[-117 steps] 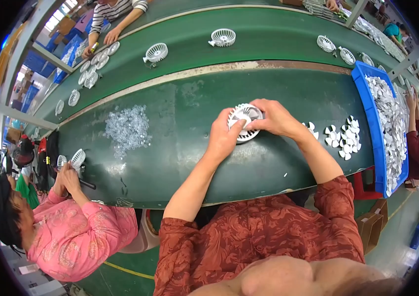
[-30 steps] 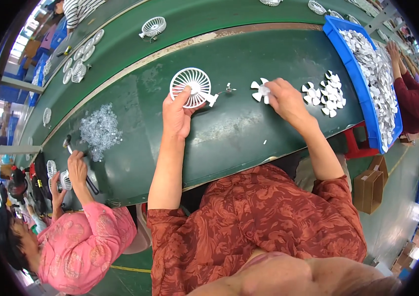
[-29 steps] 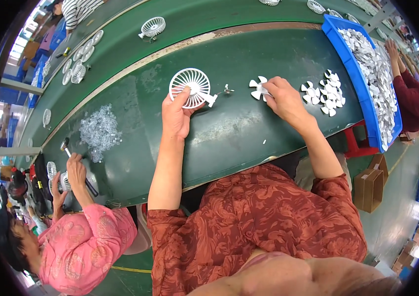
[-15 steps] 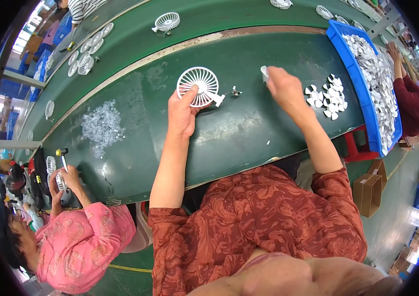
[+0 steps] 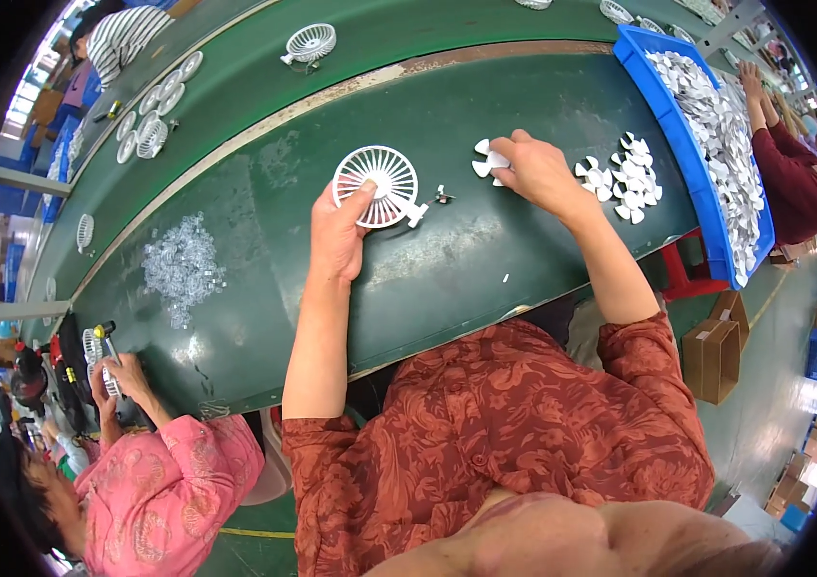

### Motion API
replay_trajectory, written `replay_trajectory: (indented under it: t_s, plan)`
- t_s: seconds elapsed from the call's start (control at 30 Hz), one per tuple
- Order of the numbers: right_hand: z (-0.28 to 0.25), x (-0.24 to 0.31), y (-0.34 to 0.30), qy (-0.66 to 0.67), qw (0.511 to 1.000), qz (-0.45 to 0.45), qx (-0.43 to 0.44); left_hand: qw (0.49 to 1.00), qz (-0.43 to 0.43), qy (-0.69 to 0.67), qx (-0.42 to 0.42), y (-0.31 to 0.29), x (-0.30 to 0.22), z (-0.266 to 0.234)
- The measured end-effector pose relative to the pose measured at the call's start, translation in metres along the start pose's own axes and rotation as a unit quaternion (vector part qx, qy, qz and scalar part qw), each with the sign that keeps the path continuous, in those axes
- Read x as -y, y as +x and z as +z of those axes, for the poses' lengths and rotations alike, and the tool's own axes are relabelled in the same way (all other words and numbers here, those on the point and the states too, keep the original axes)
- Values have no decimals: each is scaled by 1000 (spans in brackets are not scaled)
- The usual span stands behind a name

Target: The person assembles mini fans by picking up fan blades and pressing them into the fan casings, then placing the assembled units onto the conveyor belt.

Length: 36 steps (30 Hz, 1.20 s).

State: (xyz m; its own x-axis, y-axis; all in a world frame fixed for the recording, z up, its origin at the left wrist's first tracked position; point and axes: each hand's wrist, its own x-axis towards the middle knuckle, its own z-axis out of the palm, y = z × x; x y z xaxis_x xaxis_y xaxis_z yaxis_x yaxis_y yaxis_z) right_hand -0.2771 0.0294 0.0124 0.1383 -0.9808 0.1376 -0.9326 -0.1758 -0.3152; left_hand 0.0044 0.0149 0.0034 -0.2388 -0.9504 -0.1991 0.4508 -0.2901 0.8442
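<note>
My left hand (image 5: 339, 231) is closed round a white round fan housing (image 5: 377, 187) with radial slats, the thumb pressed near its hub. A short stem juts from the housing's lower right, and a small metal-and-wire part (image 5: 443, 195) lies beside it on the bench. To the right, my right hand (image 5: 535, 171) grips a white fan blade (image 5: 486, 159) between fingers and thumb; its lobes show past the fingertips. Several more white fan blades (image 5: 636, 178) lie in a loose pile right of that hand.
A blue tray (image 5: 666, 115) heaped with white blades stands at the bench's right end. Small clear plastic pieces (image 5: 181, 267) are heaped on the left. Beyond a raised strip, a green belt (image 5: 235, 91) carries fan housings (image 5: 310, 42). A co-worker in pink (image 5: 163, 481) holds a hammer at the left.
The blade in my right hand has turned so its lobes now show, and that hand has shifted slightly left. The whole view has shifted slightly. My left hand still holds the housing.
</note>
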Motion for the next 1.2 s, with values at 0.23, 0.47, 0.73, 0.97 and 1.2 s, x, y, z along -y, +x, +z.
replay_trajectory:
  t_s: [0.23,0.47,0.73,0.97,1.2]
  plan:
    - [-8,43,3,113,985,-46,-120,1000,-13,8,1,-1,5,1]
    - [2,107,8,98,974,-194,-67,1000,-4,-1,31,-5,0,10]
    - [17,111,16,154,960,-200,-125,993,60,104,-4,-3,5,5]
    - [10,88,33,178,956,-199,-120,981,95,166,-16,-2,5,5]
    - [14,118,17,100,964,-214,-120,994,54,92,-16,1,15,1]
